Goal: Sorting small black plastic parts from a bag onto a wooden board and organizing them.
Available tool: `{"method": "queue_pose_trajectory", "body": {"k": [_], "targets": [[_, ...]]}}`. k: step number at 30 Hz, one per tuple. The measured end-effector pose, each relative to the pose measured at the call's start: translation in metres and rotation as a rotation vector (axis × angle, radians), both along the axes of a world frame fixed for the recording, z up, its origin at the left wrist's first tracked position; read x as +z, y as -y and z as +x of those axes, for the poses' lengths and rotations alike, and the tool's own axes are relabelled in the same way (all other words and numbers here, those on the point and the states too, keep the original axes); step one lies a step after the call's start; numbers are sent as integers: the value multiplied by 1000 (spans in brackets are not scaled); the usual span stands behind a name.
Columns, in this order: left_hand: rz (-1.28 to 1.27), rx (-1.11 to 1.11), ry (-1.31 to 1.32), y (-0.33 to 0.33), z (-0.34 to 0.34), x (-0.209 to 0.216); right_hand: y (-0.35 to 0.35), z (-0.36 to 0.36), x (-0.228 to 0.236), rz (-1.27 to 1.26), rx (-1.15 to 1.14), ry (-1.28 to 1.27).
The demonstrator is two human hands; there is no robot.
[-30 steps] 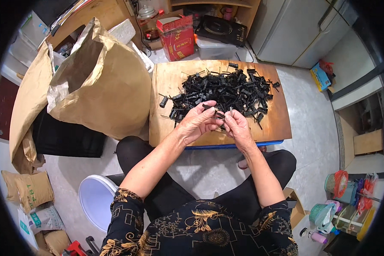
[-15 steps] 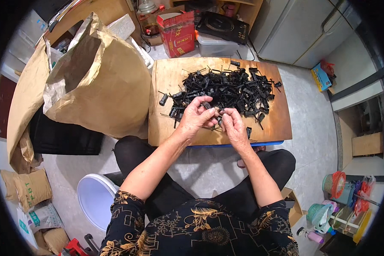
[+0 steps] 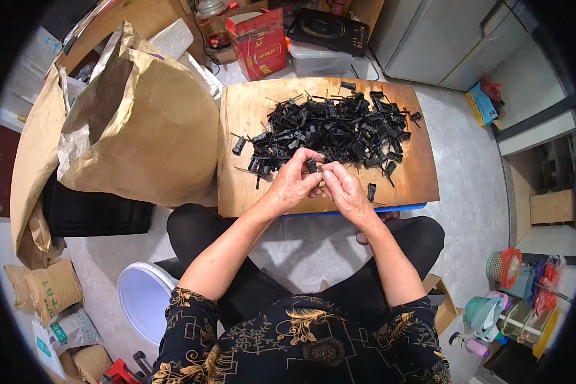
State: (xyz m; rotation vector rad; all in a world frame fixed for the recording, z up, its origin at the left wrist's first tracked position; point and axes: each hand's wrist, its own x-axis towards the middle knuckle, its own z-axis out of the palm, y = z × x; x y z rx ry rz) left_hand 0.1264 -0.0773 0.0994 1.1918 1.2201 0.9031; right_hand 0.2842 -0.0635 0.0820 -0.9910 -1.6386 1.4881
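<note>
A heap of small black plastic parts (image 3: 329,125) with thin stems covers the far middle of a wooden board (image 3: 243,198). Over the near edge of this heap, my left hand (image 3: 294,180) is closed on one black plastic part (image 3: 312,166), held between thumb and fingers. My right hand (image 3: 347,191) touches or nearly touches the left one, its thumb and forefinger pinched together beside that part. Whatever the right fingertips grip is hidden. One loose part (image 3: 372,191) lies just right of my right hand, another (image 3: 239,146) at the heap's left.
Large brown paper sacks (image 3: 153,128) stand against the board's left side. A white bucket (image 3: 141,301) sits on the floor by my left leg. Behind the board are a red carton (image 3: 257,48) and a black cooktop (image 3: 329,31) on a clear plastic box (image 3: 320,64).
My right hand has shifted slightly left, and its fingertips are now closer to the left hand. The whole view has moved a little. The black part stays in my left hand.
</note>
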Motion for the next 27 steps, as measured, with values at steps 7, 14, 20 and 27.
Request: {"method": "queue_pose_trajectory", "body": {"k": [7, 14, 20, 27], "targets": [[-14, -4, 20, 0, -3, -3, 1, 1, 0, -36, 27, 3], [58, -36, -201, 3, -3, 3, 0, 3, -6, -21, 67, 72], [104, -55, -249, 2, -5, -1, 1, 2, -7, -33, 53, 76], [324, 36, -456, 4, 2, -12, 1, -7, -20, 39, -18, 123]]}}
